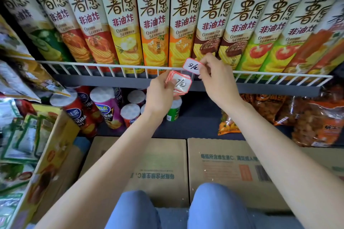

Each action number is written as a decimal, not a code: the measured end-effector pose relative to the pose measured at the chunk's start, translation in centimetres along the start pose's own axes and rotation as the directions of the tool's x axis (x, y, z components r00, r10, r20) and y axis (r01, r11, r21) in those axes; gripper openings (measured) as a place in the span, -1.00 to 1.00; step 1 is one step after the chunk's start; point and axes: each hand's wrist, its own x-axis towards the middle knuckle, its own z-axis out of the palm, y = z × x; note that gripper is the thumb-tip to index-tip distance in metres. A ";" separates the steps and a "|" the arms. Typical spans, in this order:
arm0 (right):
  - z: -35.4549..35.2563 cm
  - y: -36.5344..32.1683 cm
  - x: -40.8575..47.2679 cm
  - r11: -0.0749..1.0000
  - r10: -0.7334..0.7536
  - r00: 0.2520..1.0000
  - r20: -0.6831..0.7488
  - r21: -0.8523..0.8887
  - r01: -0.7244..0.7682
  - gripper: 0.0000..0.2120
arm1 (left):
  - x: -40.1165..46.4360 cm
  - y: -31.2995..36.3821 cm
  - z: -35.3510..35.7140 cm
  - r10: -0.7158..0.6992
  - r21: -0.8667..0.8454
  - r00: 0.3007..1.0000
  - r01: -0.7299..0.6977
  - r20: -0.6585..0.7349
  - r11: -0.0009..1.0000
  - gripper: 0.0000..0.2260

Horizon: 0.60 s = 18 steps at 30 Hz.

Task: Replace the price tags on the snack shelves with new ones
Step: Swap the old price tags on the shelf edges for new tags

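1. Left hand [161, 89]: fingers curled round a stack of price tags [180, 83], red-bordered white cards, top card handwritten. The stack sits just below the wire rail [111, 65] of the upper shelf, at about 7 o'clock from the single tag.
2. Right hand [216, 74]: thumb and fingers pinch a single price tag [192, 66], also red-bordered and handwritten. The tag lies against the wire rail, in front of the snack boxes [154, 20].
3. Tag position: the single tag is at the rail centre, below the orange and brown box fronts. Whether it is being fitted or removed cannot be told.
4. Work done: no other tag shows along the rail, from 9 o'clock to 3 o'clock. Judged from this, the shelf is at an early stage, or the tags are out of sight.
5. Work left: the stack holds several cards, so several placements probably remain.
6. Lower shelf: crisp cans [104, 106] at 8 o'clock and snack bags [301, 117] at 4 o'clock from the hands. No tag is visible on its edge.
7. Cardboard cartons [219, 163] lie below, at 6 o'clock.
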 end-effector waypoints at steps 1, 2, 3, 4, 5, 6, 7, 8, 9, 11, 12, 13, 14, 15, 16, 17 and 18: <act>0.1 0.0 -0.1 1.000 -0.016 1.000 0.009 -0.021 0.016 -0.89 | -0.1 -0.1 0.0 0.009 -0.004 1.000 -0.009 -0.002 1.000 -0.76; 0.2 0.0 -0.1 0.999 -0.024 1.000 0.013 -0.039 0.025 -0.88 | -0.1 -0.2 0.0 0.015 -0.007 1.000 -0.015 -0.005 1.000 -0.76; 0.2 -0.1 -0.1 0.998 -0.029 1.000 0.012 -0.048 0.029 -0.88 | -0.2 -0.3 0.0 0.022 -0.004 1.000 -0.022 -0.005 1.000 -0.75; 0.1 -0.1 0.0 0.998 -0.029 1.000 0.009 -0.047 0.029 -0.89 | -0.3 -0.3 0.0 0.025 0.002 1.000 -0.025 -0.004 1.000 -0.73; 0.1 -0.1 0.1 0.999 -0.028 1.000 0.009 -0.039 0.028 -0.89 | -0.4 -0.4 0.0 0.029 0.009 1.000 -0.029 -0.001 1.000 -0.71; 0.1 -0.1 0.1 0.999 -0.025 1.000 0.008 -0.033 0.025 -0.90 | -0.6 -0.4 0.1 0.033 0.017 0.999 -0.033 0.001 0.999 -0.69; 0.2 0.0 0.1 0.999 -0.024 1.000 0.008 -0.032 0.024 -0.90 | -0.7 -0.3 0.1 0.039 0.023 0.999 -0.039 0.005 0.999 -0.68; 0.2 0.0 0.1 0.999 -0.025 1.000 0.008 -0.036 0.025 -0.90 | -0.9 -0.2 0.2 0.043 0.023 0.999 -0.044 0.009 0.999 -0.66; 0.3 0.1 0.1 0.999 -0.028 1.000 0.010 -0.042 0.028 -0.90 | -1.1 0.0 0.2 0.043 0.018 0.999 -0.043 0.012 0.999 -0.65; 0.2 0.0 0.0 0.998 -0.029 1.000 0.013 -0.052 0.029 -0.90 | -1.4 0.4 0.3 0.036 0.003 0.999 -0.036 0.014 0.999 -0.65; 0.1 -0.1 -0.1 0.998 -0.028 1.000 0.013 -0.051 0.029 -0.90 | -1.5 0.5 0.3 0.030 -0.005 0.999 -0.030 0.014 1.000 -0.66; 0.0 -0.2 -0.2 0.998 -0.029 0.999 0.013 -0.048 0.030 -0.90 | -1.6 0.5 0.3 0.024 -0.011 1.000 -0.024 0.013 1.000 -0.67; -0.1 -0.2 -0.2 0.998 -0.028 1.000 0.012 -0.050 0.029 -0.89 | -1.6 0.6 0.4 0.020 -0.011 1.000 -0.019 0.013 1.000 -0.69; -0.1 -0.3 -0.3 0.998 -0.030 0.999 0.011 -0.063 0.031 -0.89 | -1.7 0.6 0.5 0.018 -0.005 1.000 -0.018 0.011 1.000 -0.73; 0.0 -0.4 -0.4 0.995 -0.037 0.999 0.006 -0.092 0.037 -0.88 | -1.5 0.6 0.8 0.014 0.003 1.000 -0.014 0.007 1.000 -0.77; 0.1 -0.4 -0.5 0.990 -0.045 0.999 0.000 -0.133 0.044 -0.87 | -1.3 0.6 1.1 0.008 0.007 1.000 -0.008 -0.003 1.000 -0.80; 0.1 -0.5 -0.6 0.984 -0.049 0.999 -0.005 -0.171 0.047 -0.85 | -1.2 0.7 1.5 -0.004 0.006 1.000 0.004 -0.019 1.000 -0.80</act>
